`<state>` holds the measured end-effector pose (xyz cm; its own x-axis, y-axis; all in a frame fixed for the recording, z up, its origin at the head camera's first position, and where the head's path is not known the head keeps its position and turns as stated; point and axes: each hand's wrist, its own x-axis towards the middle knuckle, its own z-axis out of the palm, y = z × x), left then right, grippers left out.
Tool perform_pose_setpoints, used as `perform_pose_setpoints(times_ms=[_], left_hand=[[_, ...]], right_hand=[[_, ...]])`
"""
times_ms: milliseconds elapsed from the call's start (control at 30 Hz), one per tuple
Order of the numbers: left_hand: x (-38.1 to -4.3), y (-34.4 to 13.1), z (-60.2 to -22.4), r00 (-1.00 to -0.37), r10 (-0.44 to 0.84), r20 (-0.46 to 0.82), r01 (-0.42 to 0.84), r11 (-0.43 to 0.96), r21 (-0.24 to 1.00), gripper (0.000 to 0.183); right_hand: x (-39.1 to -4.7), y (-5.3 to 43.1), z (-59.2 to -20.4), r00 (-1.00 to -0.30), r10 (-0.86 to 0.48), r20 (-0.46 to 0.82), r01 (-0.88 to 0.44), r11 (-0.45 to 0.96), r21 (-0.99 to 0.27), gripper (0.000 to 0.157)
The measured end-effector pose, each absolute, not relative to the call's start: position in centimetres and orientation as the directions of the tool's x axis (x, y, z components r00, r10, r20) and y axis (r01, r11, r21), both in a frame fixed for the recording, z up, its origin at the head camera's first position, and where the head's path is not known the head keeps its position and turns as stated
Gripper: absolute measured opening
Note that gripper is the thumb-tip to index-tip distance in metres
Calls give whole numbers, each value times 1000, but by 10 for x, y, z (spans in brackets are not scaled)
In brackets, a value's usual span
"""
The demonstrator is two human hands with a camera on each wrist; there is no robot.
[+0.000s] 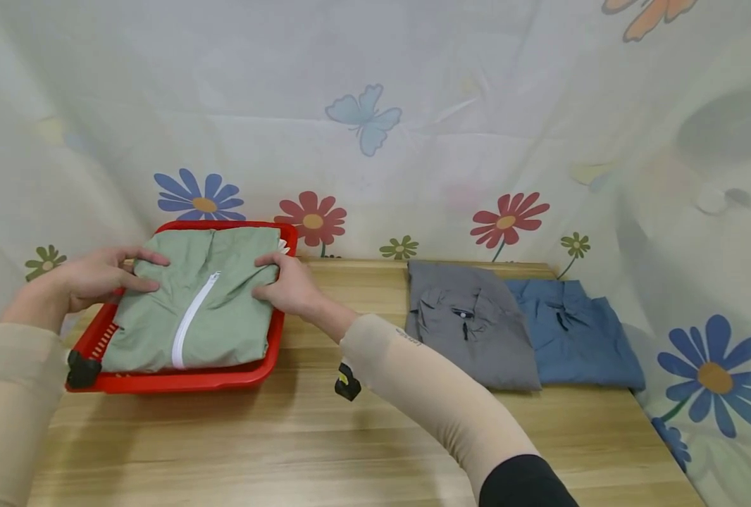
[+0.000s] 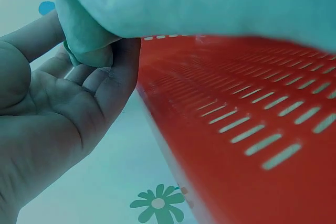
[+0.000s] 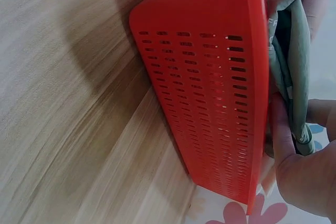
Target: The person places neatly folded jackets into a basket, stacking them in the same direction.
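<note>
A folded light green jacket (image 1: 239, 320) with a white zipper lies level with the rim of a red plastic basket (image 1: 179, 382). My left hand (image 1: 99, 276) pinches the jacket's left edge, thumb and fingers around the fold. In the left wrist view that fold (image 2: 86, 38) sits between thumb and fingers, above the slotted basket wall (image 2: 173, 129). On the opposite side, my right hand (image 1: 294, 287) grips the right edge. The right wrist view shows the right-hand fingers (image 3: 283, 135) under the jacket's layers (image 3: 300, 61), just beside the basket rim.
To the right on the wooden table (image 1: 325, 451) lie a folded grey garment (image 1: 477, 345) and a folded blue garment (image 1: 581, 334), the grey one overlapping the blue. A flower-printed curtain (image 1: 426, 183) hangs behind the table and along its right side.
</note>
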<state>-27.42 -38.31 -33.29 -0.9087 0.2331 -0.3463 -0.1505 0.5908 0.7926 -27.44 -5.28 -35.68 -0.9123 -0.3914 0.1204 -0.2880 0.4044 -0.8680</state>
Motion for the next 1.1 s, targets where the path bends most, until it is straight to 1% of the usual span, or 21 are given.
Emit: perform_pose_setpoints(times_ms=[233,300,433,567,833,1100], left_hand=[[-272,-381,-333,-915,228,-332,-132,608,783,69],[-272,-382,-333,-917,218,-334,-135,618,775,72],[-274,-383,-332,-927,181,-328,-156,609,778,83],[-275,-386,-331,-935,155,-319,-172,588,790,88],[-272,-385,-328,-947,138,-291,-145,622,769,83],[-265,-372,-322,-960,144,-240,-80,680,729,77]], right_hand=[[-275,-51,-361,-904,-407,131,-307,403,-862,44],[-275,-50,-362,-901,-415,126,-298,382,-875,44],[-277,-45,-361,-903,-409,128,-308,412,-858,45],[-279,-39,-359,-898,-416,144,-344,459,-819,44],[-281,-27,-362,-878,-449,167,-365,403,-839,40],[-282,-8,-375,-859,-481,177,-394,398,-828,40]])
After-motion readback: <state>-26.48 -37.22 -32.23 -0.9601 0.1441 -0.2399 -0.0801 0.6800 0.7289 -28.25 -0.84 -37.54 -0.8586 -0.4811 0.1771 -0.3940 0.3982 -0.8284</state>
